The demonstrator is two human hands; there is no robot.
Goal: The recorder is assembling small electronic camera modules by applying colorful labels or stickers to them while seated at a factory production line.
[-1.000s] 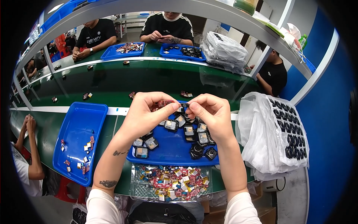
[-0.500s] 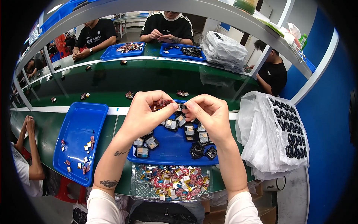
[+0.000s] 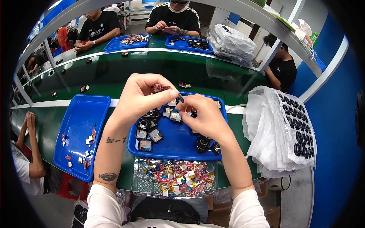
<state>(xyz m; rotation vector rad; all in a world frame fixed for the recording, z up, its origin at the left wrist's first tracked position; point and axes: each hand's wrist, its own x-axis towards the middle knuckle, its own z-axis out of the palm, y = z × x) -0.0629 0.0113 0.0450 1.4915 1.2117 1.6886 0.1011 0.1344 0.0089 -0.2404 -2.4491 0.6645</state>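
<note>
– R hand (image 3: 203, 116) of mine dipped down & in since half a sec ago, and the little black bit (image 3: 181, 98) tipped more on end.
– OK, what's L hand (image 3: 142, 93) doing?
– Pinching! It's got the red board (image 3: 161, 88) in its fingers, w/ the black bit by its thumb tip.
– And R hand, is it gripping?
– Fingers are bent, right next to the black bit. Can't tell if they hold sth.
– What's under?
– Big blue tray (image 3: 176, 147) w/ lots of black cases (image 3: 145, 144), some w/ grey insides showing.
– Closer to you?
– Clear tray (image 3: 140, 185), piled w/ red, white, yellow & blue bits (image 3: 186, 176).
– L side?
– Long blue tray (image 3: 74, 129) w/ a few bits, then a co-worker's hands (image 3: 29, 121).
– R side?
– White sheets (image 3: 261, 131), stacked, w/ black round parts (image 3: 300, 127) in rows on top.
– Far side?
– Green belt (image 3: 152, 62) w/ small parts (image 3: 184, 84), then a person (image 3: 173, 19) in a black top.
</note>
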